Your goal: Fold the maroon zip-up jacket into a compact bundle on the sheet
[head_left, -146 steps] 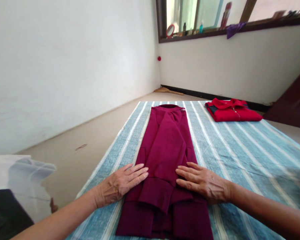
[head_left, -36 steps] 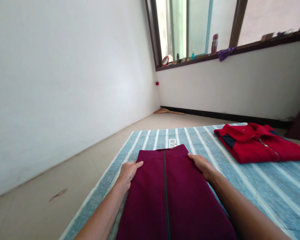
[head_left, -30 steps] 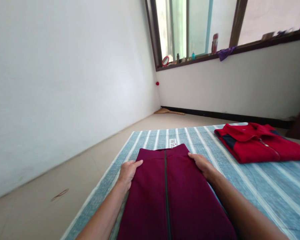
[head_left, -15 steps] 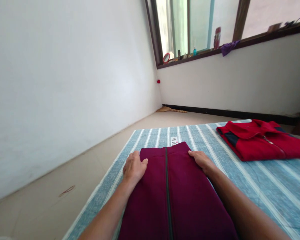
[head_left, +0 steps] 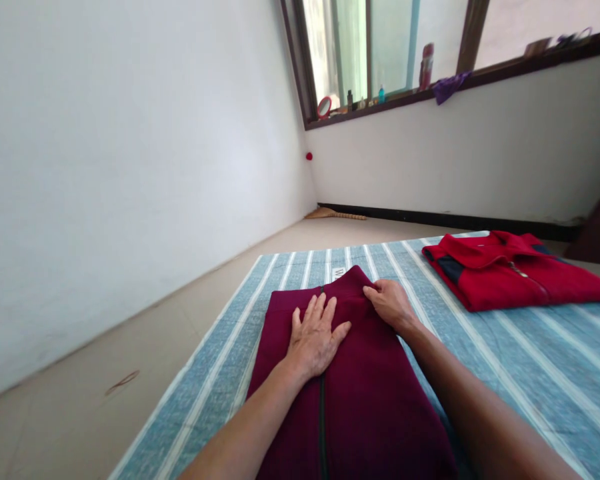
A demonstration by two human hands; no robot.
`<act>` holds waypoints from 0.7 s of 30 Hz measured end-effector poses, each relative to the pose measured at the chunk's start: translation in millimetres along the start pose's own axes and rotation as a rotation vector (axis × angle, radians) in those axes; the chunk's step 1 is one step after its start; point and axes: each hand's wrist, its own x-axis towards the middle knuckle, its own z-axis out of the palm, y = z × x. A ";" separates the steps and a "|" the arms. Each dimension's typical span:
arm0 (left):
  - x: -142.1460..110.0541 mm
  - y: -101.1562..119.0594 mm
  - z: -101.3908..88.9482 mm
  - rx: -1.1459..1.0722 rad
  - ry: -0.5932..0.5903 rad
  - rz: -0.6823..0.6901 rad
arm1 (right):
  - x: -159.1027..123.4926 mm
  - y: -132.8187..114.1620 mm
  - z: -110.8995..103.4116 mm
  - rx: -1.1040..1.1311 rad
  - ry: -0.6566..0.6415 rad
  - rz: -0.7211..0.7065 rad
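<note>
A folded maroon zip jacket [head_left: 375,393] lies lengthwise on the blue-striped bedsheet [head_left: 520,373], with its dark zip [head_left: 323,427] running toward me. My left hand [head_left: 316,337] lies flat on the jacket's upper half, fingers spread and holding nothing. My right hand [head_left: 390,305] sits at the jacket's upper right edge, its fingers curled onto the cloth there. Between the hands, the zip's upper part is hidden. Past the jacket's far end, a small white label [head_left: 339,273] shows on the sheet.
A folded red jacket [head_left: 510,273] lies on the sheet to the right. The sheet's left edge [head_left: 190,373] drops to a tiled floor [head_left: 105,413]. A straw broom [head_left: 335,213] lies by the far wall, beneath a windowsill [head_left: 380,107] holding bottles and a purple cloth.
My left hand has moved from the jacket's left edge inward onto its top. The jacket's far end now rises to a peak near my right hand. The view has shifted slightly.
</note>
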 end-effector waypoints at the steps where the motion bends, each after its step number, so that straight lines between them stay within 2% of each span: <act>1: 0.1 1.2 -0.2 0.007 -0.011 -0.013 | 1.6 2.3 0.1 -0.007 -0.004 0.006; 5: 3.4 1.5 -5.3 -0.089 -0.017 -0.011 | 0.8 10.8 -2.0 0.044 -0.108 0.068; 7: 6.1 -8.3 -13.2 -0.247 0.079 -0.024 | -2.1 11.5 -5.8 0.106 -0.165 0.095; 9: 8.3 -27.1 -24.9 -0.426 0.260 -0.143 | -4.5 10.2 -10.4 0.165 -0.198 0.123; 10: 8.9 -39.1 -31.1 -0.502 0.357 -0.254 | -5.3 9.3 -12.3 0.188 -0.210 0.137; 12: 8.8 -64.7 -41.3 -0.553 0.431 -0.437 | -6.2 7.9 -14.6 0.223 -0.235 0.161; 14: 7.3 -87.2 -45.7 -0.620 0.399 -0.554 | -6.6 7.5 -14.9 0.245 -0.254 0.176; 16: 5.2 -102.4 -44.5 -0.743 0.319 -0.627 | -6.9 7.7 -14.3 0.259 -0.264 0.180; 21: 4.9 -117.2 -37.9 -1.083 0.120 -0.711 | -6.2 9.8 -14.3 0.282 -0.282 0.169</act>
